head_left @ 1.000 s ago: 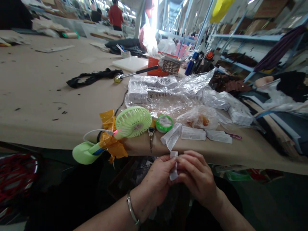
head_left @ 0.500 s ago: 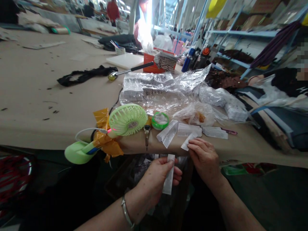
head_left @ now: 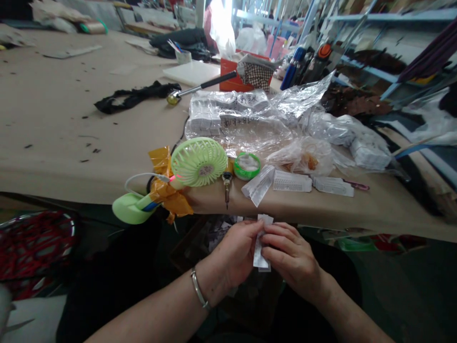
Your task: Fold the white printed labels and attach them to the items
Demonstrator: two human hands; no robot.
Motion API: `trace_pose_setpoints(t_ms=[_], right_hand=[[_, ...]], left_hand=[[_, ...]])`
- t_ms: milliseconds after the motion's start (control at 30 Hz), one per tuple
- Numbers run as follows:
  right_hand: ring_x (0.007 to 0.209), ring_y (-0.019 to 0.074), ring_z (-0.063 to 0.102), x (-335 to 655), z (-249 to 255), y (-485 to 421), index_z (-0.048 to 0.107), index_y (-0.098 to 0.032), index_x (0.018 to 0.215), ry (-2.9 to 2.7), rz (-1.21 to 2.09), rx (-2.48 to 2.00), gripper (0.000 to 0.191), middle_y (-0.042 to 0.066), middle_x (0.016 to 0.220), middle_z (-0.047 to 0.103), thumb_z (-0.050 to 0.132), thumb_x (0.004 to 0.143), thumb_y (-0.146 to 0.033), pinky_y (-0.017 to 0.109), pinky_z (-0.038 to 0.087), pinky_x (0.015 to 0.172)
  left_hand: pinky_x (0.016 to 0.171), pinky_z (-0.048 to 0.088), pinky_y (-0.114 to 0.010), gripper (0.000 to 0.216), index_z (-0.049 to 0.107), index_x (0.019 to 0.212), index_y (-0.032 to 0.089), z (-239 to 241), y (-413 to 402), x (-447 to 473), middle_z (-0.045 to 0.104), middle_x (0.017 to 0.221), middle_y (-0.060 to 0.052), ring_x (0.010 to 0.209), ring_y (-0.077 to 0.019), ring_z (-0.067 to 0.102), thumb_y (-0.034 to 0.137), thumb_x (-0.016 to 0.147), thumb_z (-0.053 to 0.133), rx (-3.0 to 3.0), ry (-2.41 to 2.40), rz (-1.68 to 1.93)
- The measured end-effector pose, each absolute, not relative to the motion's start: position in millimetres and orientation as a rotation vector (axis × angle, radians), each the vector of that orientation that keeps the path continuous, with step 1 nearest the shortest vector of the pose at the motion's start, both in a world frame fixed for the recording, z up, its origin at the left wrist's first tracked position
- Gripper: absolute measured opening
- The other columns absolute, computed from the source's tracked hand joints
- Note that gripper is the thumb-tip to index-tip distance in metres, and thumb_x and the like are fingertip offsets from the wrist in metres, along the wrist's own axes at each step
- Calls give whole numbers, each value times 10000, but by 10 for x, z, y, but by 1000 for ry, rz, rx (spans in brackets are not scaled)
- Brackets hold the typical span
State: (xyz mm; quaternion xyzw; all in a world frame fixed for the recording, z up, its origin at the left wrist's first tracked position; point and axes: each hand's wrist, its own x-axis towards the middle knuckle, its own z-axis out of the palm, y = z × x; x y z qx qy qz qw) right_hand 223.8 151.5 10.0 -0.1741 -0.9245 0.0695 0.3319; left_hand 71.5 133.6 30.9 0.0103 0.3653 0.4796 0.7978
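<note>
Strips [head_left: 260, 258], thin, white, oblong, overlapping

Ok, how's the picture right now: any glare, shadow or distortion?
All in the head view: top centre blown out white; highlights streak the clear plastic; deep shadow under the table, whose front edge looks bowed; print on the held paper strips too soft to read.

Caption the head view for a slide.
Left hand grips white strips, right hand touching them, before a brown table with a green fan near its edge.
</note>
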Motion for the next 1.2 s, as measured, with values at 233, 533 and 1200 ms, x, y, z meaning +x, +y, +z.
trace_pose_setpoints(t_ms=[233, 533, 1200], right_hand=[[1091, 195, 592, 2289, 73, 1527, 647, -197, 908, -2441, 235, -425, 132, 45, 971, 714, 544, 880, -119, 401, 451, 979], [1183, 250, 504, 2624, 181, 1737, 520, -185, 1227, -2354, 91, -734, 338, 99, 1145, 637, 535, 890, -205, 445, 472, 966], [957, 220, 644, 3402, 126, 2089, 649, -199, 918, -2036, -80, -1163, 98, 70, 959, 696, 558, 882, -206, 415, 495, 886]], left_hand=[[502, 440, -194, 98, 677, 743, 46, 274, 1315, 722, 650, 687, -72, 554, -112, 590, 115, 674, 671, 117, 723, 1018], [540, 515, -248, 92, 635, 836, 90, 286, 1303, 737, 677, 679, -82, 562, -149, 636, 174, 800, 624, 107, 946, 903], [570, 537, -261, 119, 611, 835, 86, 335, 1266, 733, 689, 690, -100, 563, -154, 652, 204, 832, 595, 192, 1040, 857]])
